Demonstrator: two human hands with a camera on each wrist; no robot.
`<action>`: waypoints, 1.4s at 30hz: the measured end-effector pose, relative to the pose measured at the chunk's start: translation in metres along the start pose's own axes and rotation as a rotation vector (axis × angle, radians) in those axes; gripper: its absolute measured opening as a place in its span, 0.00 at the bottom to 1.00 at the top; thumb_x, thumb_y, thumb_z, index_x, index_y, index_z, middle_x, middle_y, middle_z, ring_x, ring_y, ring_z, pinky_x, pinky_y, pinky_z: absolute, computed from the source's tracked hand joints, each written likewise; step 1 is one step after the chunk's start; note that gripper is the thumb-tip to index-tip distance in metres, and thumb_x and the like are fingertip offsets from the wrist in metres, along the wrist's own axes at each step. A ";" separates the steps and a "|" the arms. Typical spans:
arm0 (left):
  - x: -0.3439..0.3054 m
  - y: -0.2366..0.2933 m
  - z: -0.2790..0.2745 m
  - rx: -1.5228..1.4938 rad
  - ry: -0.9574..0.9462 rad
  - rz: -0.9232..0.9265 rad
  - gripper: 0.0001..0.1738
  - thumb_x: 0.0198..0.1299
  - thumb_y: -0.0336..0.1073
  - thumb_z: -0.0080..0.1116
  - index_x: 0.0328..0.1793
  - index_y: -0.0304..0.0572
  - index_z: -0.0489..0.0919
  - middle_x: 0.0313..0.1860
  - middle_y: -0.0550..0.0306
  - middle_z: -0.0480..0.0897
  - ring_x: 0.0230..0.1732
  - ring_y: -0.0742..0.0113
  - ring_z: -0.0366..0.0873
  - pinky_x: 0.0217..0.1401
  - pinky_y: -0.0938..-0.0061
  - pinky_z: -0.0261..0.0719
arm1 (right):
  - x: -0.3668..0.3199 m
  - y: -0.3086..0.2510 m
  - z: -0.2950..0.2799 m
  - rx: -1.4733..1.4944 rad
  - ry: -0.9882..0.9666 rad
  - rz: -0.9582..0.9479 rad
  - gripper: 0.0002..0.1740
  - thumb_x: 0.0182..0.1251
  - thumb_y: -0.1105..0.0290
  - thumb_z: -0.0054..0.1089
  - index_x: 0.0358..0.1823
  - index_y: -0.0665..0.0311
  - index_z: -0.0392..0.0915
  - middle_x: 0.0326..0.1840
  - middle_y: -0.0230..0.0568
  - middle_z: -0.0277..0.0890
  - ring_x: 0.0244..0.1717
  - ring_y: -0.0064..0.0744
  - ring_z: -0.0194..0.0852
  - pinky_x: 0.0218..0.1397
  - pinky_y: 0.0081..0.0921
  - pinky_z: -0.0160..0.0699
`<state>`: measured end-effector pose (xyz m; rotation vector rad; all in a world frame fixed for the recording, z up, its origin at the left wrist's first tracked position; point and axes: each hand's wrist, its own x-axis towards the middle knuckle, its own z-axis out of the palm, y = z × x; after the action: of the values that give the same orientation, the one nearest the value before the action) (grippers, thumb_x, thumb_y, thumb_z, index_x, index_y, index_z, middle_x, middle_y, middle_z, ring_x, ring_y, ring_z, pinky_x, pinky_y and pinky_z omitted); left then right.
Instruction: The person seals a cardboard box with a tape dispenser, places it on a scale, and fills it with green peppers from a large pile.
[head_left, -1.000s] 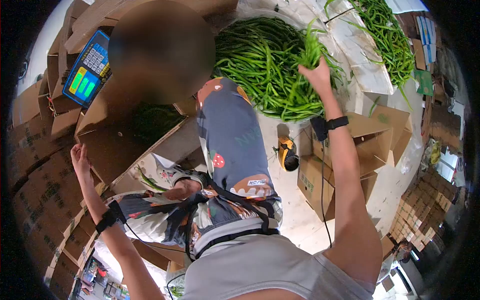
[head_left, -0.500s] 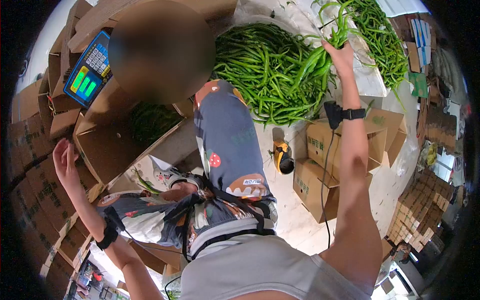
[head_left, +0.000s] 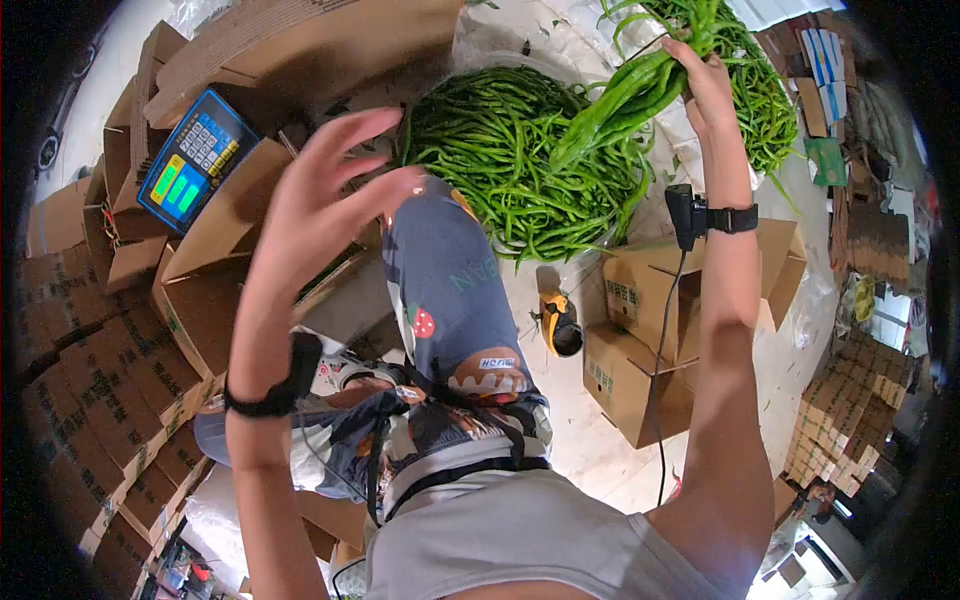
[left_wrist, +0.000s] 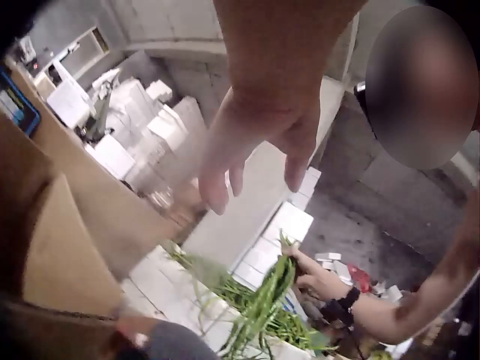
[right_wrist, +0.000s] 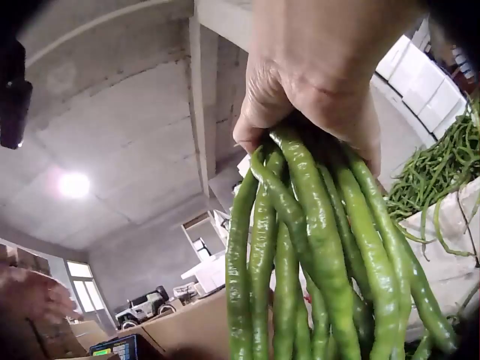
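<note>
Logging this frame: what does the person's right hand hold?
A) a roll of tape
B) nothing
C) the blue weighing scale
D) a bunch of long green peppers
D: the right hand grips a bunch of long green peppers, and the right wrist view shows its fingers wrapped round their top ends. The left hand is spread open and holds nothing.

Landmark: a blue-faced weighing scale [head_left: 185,160] set on cardboard.
Floor: pale concrete [head_left: 600,465], well right of the scale.
Cartons: brown stacks [head_left: 90,375] just below the scale; more stacks [head_left: 840,430] far right of it.
Ceiling: grey concrete [right_wrist: 112,120], high above the scale.
Light: one round lamp [right_wrist: 73,184] glows there.
Windows: bright panes [right_wrist: 82,295] behind the scale.
</note>
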<state>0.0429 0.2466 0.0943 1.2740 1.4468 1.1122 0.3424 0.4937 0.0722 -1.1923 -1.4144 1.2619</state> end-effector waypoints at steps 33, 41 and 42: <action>0.013 -0.004 0.031 -1.538 -0.046 0.272 0.28 0.43 0.42 0.57 0.50 0.34 0.68 0.37 0.49 0.75 0.40 0.58 0.72 0.47 0.64 0.71 | -0.151 -0.221 0.131 -0.555 -1.018 -0.296 0.17 0.62 0.63 0.49 0.48 0.65 0.70 0.42 0.36 0.71 0.43 0.22 0.68 0.47 0.22 0.65; -0.042 -0.008 0.000 -1.648 0.028 0.357 0.30 0.42 0.42 0.59 0.52 0.37 0.68 0.44 0.58 0.73 0.40 0.63 0.72 0.47 0.70 0.69 | -0.202 -0.163 0.126 -0.341 -0.846 -0.154 0.13 0.64 0.65 0.48 0.43 0.66 0.73 0.32 0.32 0.74 0.33 0.17 0.69 0.37 0.14 0.69; -0.051 -0.007 -0.004 -1.643 0.011 0.333 0.29 0.41 0.42 0.59 0.52 0.37 0.68 0.44 0.58 0.72 0.40 0.64 0.71 0.47 0.70 0.69 | -0.208 -0.160 0.132 -0.329 -0.819 -0.131 0.13 0.64 0.66 0.49 0.43 0.67 0.73 0.31 0.32 0.74 0.32 0.17 0.69 0.35 0.14 0.69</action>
<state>0.0414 0.1947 0.0909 0.2444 -0.0240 1.8364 0.2300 0.2635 0.2153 -0.7723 -2.3222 1.5428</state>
